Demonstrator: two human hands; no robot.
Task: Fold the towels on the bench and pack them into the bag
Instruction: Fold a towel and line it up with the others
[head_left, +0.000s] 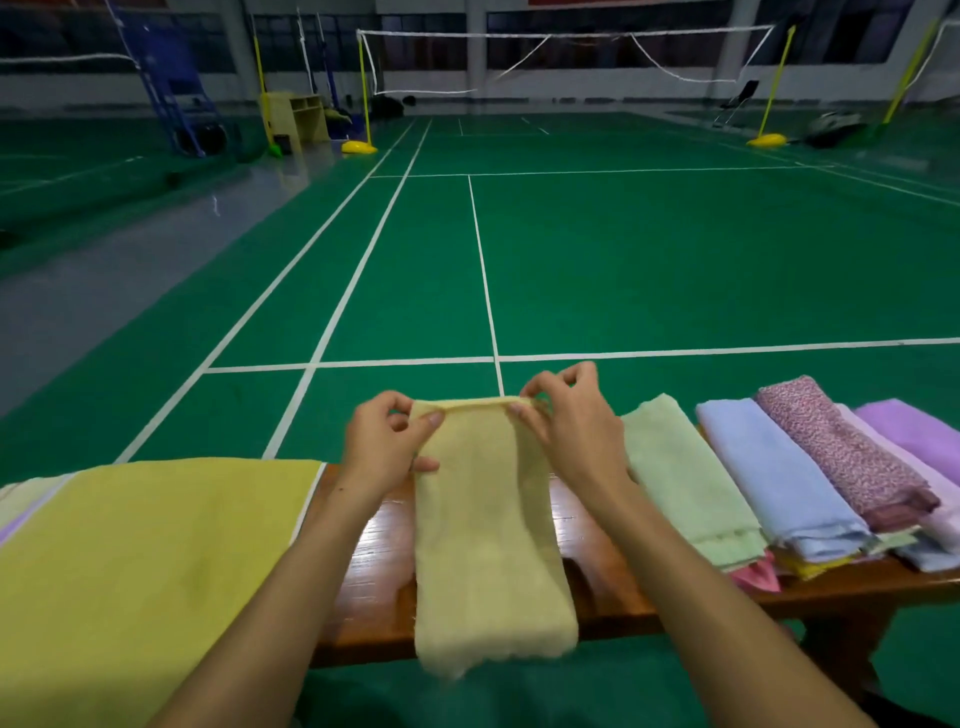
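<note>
**Pale yellow towel held up by its top edge**

The left hand (387, 447) and right hand (569, 421) each pinch a top corner of the pale yellow towel (485, 540) between thumb and fingers. It hangs over the wooden counter (374, 561), its lower end past the near edge. A yellow-green cloth (140, 561) lies left; folded towels (779, 467) lie overlapping on the right.

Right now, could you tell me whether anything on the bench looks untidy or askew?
Mostly tidy; only the pile's bottom looks untidy, with pink and yellow cloth corners poking out beneath the green towel.
</note>
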